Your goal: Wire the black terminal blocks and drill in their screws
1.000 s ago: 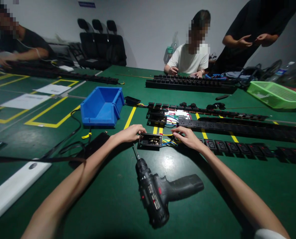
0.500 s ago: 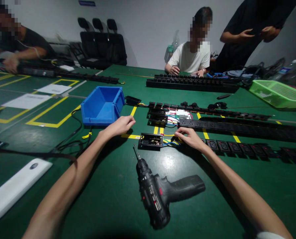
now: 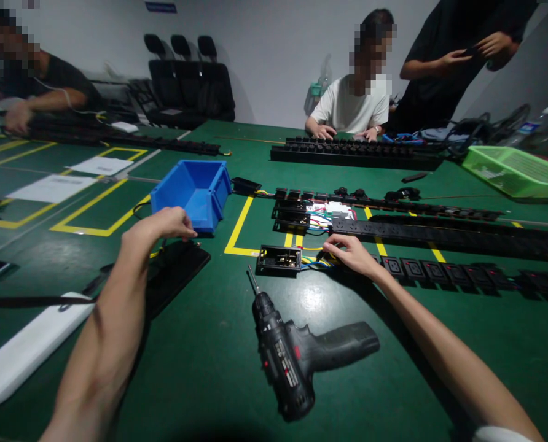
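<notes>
My left hand (image 3: 175,222) is in front of the blue bin (image 3: 186,190), its fingers pressed together; what they hold, if anything, is too small to make out. Below it lies a dark flat shape (image 3: 182,273), partly covered by my forearm. My right hand (image 3: 345,250) pinches a yellow wire (image 3: 314,248) that runs to the small open black housing (image 3: 279,260). Other coloured wires (image 3: 317,263) leave the same housing beneath it. A black power drill (image 3: 290,356) lies on its side in front, its bit towards the housing.
Long black socket strips (image 3: 416,236) stretch to the right. A green basket (image 3: 513,172) stands at the back right, a white case (image 3: 29,350) at the left. One person (image 3: 352,107) sits across the table (image 3: 348,393), another stands behind, and a third is at the far left.
My left hand has moved left and slightly towards me, from beside the housing to the front of the blue bin. The dark flat shape now shows below it. My right hand is nearly unmoved.
</notes>
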Available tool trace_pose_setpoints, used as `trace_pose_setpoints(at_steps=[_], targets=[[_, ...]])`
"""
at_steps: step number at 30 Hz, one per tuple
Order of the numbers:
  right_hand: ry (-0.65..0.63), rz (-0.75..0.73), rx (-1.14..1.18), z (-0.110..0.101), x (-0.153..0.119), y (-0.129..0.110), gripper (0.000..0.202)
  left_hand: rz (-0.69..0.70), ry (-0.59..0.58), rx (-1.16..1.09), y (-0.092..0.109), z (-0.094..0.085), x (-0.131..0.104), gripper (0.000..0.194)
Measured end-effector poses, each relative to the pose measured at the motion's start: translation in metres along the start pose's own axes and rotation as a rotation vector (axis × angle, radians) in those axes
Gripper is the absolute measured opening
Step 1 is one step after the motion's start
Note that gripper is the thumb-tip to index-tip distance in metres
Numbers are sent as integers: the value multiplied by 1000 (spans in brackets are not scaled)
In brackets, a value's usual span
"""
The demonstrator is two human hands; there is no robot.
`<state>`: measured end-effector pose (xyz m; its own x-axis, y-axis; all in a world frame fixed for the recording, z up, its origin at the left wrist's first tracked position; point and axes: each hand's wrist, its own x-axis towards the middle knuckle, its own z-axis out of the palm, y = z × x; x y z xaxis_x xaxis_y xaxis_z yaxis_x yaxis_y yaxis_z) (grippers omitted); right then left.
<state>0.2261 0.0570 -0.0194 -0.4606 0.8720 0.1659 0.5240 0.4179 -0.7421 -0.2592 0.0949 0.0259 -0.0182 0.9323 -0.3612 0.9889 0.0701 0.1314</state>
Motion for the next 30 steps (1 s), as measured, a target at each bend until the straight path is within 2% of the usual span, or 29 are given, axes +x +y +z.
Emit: trace_pose_setpoints(at_steps=[9, 12, 15, 17, 20, 22, 24, 27, 30], targets=[[-10, -1, 0, 0, 0, 1, 35, -52, -109, -58, -5, 20, 16, 18], [-11, -4, 1, 0, 0, 1, 36, -66, -117, -60, -4, 17, 13, 16], [-11, -5, 1, 0, 0, 1, 36, -68, -105, -58, 1, 4, 2, 14], [-13, -6, 0, 0, 0, 2, 36, -75, -14, -52, 6, -7, -6, 19], [-13, -6, -2, 1, 0, 3, 36, -80, 313, -58, 13, -15, -12, 30], [-12, -5, -5, 1, 1, 4, 37, -61, 495, -70, 16, -11, -8, 35], [-11, -4, -8, 0, 0, 3, 38, -39, 547, -99, 17, -2, 0, 37], [-14, -5, -9, 0, 0, 2, 38, -14, 526, -133, 16, 12, 11, 38], [-17, -5, -8, 0, 0, 1, 38, 10, 538, -148, 15, 17, 14, 38]])
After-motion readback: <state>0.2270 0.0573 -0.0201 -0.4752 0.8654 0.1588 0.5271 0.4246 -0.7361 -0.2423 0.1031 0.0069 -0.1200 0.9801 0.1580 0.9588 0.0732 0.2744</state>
